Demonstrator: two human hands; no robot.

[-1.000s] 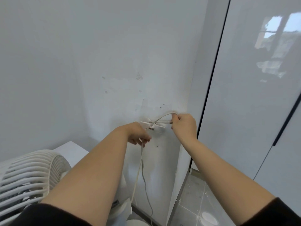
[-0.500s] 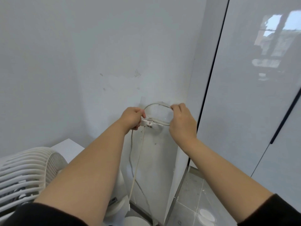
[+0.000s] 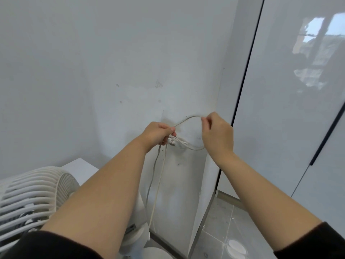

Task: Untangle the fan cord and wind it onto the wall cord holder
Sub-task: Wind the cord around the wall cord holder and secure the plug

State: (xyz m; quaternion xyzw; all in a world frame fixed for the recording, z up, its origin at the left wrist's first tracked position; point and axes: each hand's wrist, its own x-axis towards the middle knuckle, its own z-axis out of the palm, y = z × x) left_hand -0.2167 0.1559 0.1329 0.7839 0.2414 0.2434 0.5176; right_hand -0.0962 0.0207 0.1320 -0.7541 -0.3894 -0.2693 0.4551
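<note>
White cord (image 3: 195, 116), a single one from what I can make out, is up against the wall (image 3: 93, 71) between my two hands. My left hand (image 3: 158, 134) has its fingers curled around the cord right beside the one cord holder (image 3: 174, 142), a small white fitting fixed to the wall. My right hand (image 3: 217, 133) pinches the cord between thumb and fingertips at the top of a loop. That loop arches from the left hand over to the right. A second strand leaves the holder low and runs under the right hand. I count two strands hanging down from the left hand, one greyer and one whiter, side by side along the wall toward the floor (image 3: 224, 221). I cannot tell how many turns lie on the holder itself.

One white fan (image 3: 28, 193) sits at the lower left, its ribbed grille facing me, close under my left forearm. To the right are glossy pale cabinet doors (image 3: 289, 128), at least two, with one dark handle (image 3: 326, 137). One round white disc (image 3: 237, 246) lies on the grey tiled floor.
</note>
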